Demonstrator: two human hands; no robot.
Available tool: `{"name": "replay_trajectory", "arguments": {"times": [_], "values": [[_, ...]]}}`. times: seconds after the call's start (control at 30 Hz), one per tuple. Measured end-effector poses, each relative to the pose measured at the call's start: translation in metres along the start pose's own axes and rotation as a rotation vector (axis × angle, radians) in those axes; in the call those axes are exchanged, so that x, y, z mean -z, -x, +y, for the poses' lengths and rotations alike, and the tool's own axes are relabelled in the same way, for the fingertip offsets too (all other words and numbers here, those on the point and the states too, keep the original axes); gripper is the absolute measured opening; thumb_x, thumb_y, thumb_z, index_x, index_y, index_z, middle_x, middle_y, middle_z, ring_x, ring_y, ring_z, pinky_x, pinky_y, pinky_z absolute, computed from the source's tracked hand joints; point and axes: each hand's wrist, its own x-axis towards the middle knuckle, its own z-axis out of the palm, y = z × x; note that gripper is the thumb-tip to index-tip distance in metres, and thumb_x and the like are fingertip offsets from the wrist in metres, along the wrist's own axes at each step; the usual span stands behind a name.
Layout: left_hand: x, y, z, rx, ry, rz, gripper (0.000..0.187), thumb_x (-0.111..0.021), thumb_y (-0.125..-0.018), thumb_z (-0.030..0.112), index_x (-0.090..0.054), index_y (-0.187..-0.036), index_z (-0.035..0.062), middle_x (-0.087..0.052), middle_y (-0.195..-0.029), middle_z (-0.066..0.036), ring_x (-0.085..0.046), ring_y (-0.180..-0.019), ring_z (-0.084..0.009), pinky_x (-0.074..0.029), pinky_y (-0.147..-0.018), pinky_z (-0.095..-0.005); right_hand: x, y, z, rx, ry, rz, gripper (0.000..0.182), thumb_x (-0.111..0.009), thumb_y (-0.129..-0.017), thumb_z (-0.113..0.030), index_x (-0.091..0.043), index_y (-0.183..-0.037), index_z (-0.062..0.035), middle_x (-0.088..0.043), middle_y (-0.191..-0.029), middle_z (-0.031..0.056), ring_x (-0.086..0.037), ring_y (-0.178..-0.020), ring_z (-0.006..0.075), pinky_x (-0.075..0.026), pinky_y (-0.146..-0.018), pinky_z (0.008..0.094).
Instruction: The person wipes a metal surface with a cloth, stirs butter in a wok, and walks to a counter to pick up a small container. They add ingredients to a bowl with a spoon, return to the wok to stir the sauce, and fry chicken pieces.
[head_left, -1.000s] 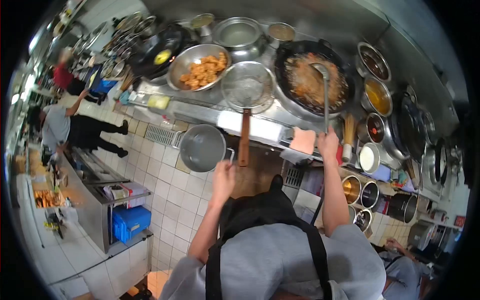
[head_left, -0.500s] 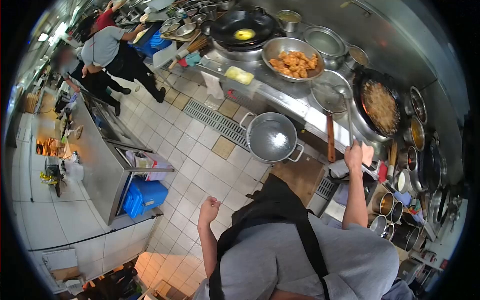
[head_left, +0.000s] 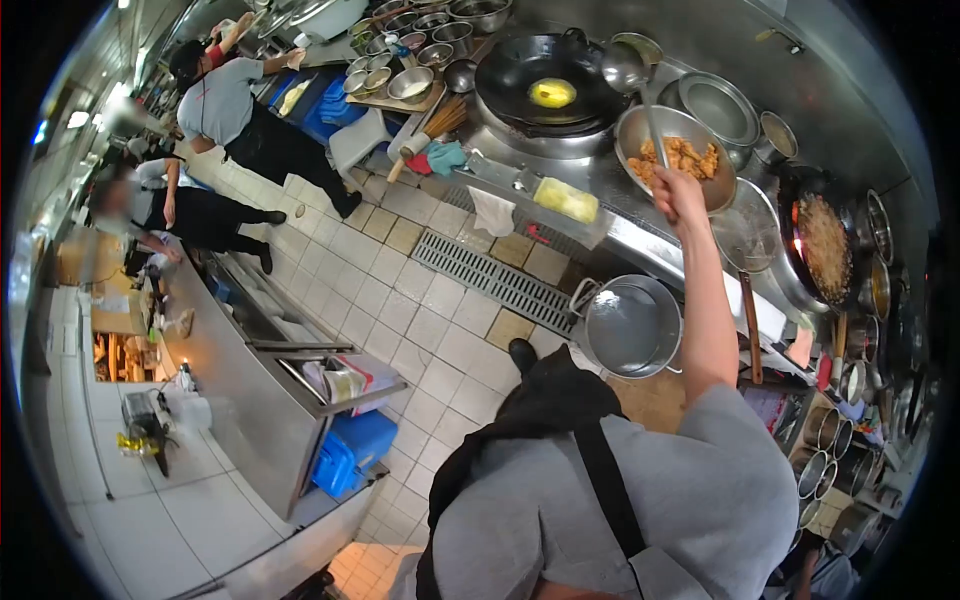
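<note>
My right hand (head_left: 680, 195) is closed round the handle of a metal ladle (head_left: 625, 68), whose bowl hangs beside the right edge of a black wok (head_left: 500, 82). Yellow oil or liquid (head_left: 552, 93) pools in that wok. Under the handle stands a steel bowl (head_left: 722, 196) with browned fried pieces (head_left: 690, 158). To its right, a strainer (head_left: 745, 228) lies with its wooden handle towards me. Farther right, a second wok (head_left: 795, 205) holds bubbling brown food (head_left: 826, 250). My left hand is out of view.
A large steel pot (head_left: 632, 325) stands before the counter. On the counter edge are a yellow sponge or cloth (head_left: 566, 199) and a bamboo brush (head_left: 444, 120). Co-workers (head_left: 222, 100) stand at the far left. A steel worktable (head_left: 250, 400) and blue bin (head_left: 352, 452) are at left.
My right hand has moved forward and left with the ladle, from beside the bubbling wok to over the bowl of fried pieces. My left hand has left the view. The view has shifted.
</note>
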Motion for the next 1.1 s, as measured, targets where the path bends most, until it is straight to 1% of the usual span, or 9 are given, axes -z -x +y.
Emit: {"name": "replay_trajectory", "arguments": {"times": [0.27, 0.37, 0.4, 0.47, 0.63, 0.73, 0.87, 0.93, 1.1], "values": [[0.097, -0.045, 0.101, 0.155, 0.243, 0.152, 0.011, -0.061, -0.092, 0.010, -0.061, -0.096, 0.0003, -0.066, -0.082, -0.011, -0.066, -0.069, -0.0222, -0.054, -0.057, -0.0359, -0.159, -0.188, 0.039, 0.046, 0.861, 0.311, 0.034, -0.060, -0.084, -0.016, -0.067, -0.063, 0.0094, -0.065, -0.058, 0.0235, -0.069, -0.053, 0.0335, -0.055, -0.054, 0.0452], [0.122, -0.087, 0.135, 0.154, 0.204, 0.102, 0.009, -0.060, -0.090, 0.010, -0.061, -0.092, 0.0013, -0.064, -0.079, -0.011, -0.064, -0.066, -0.0219, -0.053, -0.055, -0.0360, -0.193, -0.214, 0.063, 0.041, 0.759, 0.210, 0.031, -0.061, -0.088, -0.017, -0.065, -0.076, 0.0117, -0.067, -0.064, 0.0229, -0.069, -0.054, 0.0317, -0.056, -0.055, 0.0451], [0.129, -0.102, 0.145, 0.148, 0.166, 0.070, 0.008, -0.060, -0.089, 0.010, -0.061, -0.090, 0.0016, -0.064, -0.079, -0.011, -0.064, -0.065, -0.0217, -0.052, -0.054, -0.0361, -0.207, -0.210, 0.064, 0.042, 0.866, 0.226, 0.024, -0.065, -0.095, -0.019, -0.064, -0.095, 0.0043, -0.059, -0.060, 0.0116, -0.056, -0.042, 0.0215, -0.042, -0.039, 0.0398], [0.146, -0.139, 0.167, 0.123, 0.067, -0.006, 0.007, -0.059, -0.088, 0.009, -0.061, -0.087, 0.0023, -0.063, -0.077, -0.011, -0.063, -0.063, -0.0215, -0.052, -0.053, -0.0362, -0.220, -0.204, 0.081, 0.360, 1.044, 0.163, 0.024, -0.065, -0.095, -0.019, -0.063, -0.099, 0.0040, -0.058, -0.061, 0.0103, -0.057, -0.044, 0.0196, -0.042, -0.039, 0.0383], [0.219, -0.255, 0.250, -0.010, -0.179, -0.189, 0.008, -0.058, -0.085, 0.008, -0.062, -0.080, 0.0039, -0.062, -0.072, -0.011, -0.061, -0.059, -0.0209, -0.050, -0.050, -0.0363, -0.279, -0.120, 0.035, -0.187, 0.482, 0.127, 0.018, -0.064, -0.096, -0.019, -0.062, -0.093, -0.0012, -0.052, -0.061, 0.0026, -0.048, -0.043, 0.0108, -0.034, -0.037, 0.0294], [0.265, -0.347, 0.319, -0.014, -0.089, -0.251, 0.010, -0.058, -0.083, 0.008, -0.062, -0.075, 0.0049, -0.061, -0.069, -0.011, -0.059, -0.057, -0.0206, -0.050, -0.048, -0.0365, -0.257, -0.138, 0.046, -0.133, 0.536, 0.273, 0.022, -0.064, -0.095, -0.019, -0.063, -0.103, 0.0014, -0.056, -0.064, 0.0054, -0.051, -0.044, 0.0121, -0.033, -0.036, 0.0317], [0.308, -0.422, 0.473, -0.344, -0.313, -0.322, 0.010, -0.056, -0.084, 0.003, -0.062, -0.076, 0.0032, -0.059, -0.067, -0.010, -0.061, -0.057, -0.0209, -0.050, -0.049, -0.0337, -0.247, -0.169, 0.078, 0.064, 0.695, 0.636, 0.026, -0.065, -0.092, -0.017, -0.065, -0.104, 0.0059, -0.068, -0.079, 0.0243, -0.068, -0.074, 0.0371, -0.052, -0.068, 0.0459], [0.294, -0.438, 0.549, -0.118, 0.077, -0.051, 0.012, -0.054, -0.091, 0.004, -0.061, -0.099, -0.0003, -0.064, -0.084, -0.011, -0.068, -0.070, -0.0248, -0.056, -0.056, -0.0342, -0.253, -0.182, 0.093, 0.085, 0.638, 0.780, 0.029, -0.066, -0.090, -0.017, -0.067, -0.108, 0.0061, -0.070, -0.090, 0.0312, -0.070, -0.092, 0.0463, -0.053, -0.084, 0.0501], [0.254, -0.431, 0.673, -0.226, -0.082, -0.078, 0.024, -0.046, -0.093, 0.002, -0.056, -0.114, -0.0007, -0.064, -0.103, -0.014, -0.070, -0.079, -0.0283, -0.058, -0.062, -0.0354, -0.261, -0.205, 0.122, 0.186, 0.818, 0.639, 0.029, -0.064, -0.095, -0.017, -0.065, -0.114, 0.0047, -0.065, -0.081, 0.0211, -0.063, -0.073, 0.0335, -0.049, -0.065, 0.0434]]}}
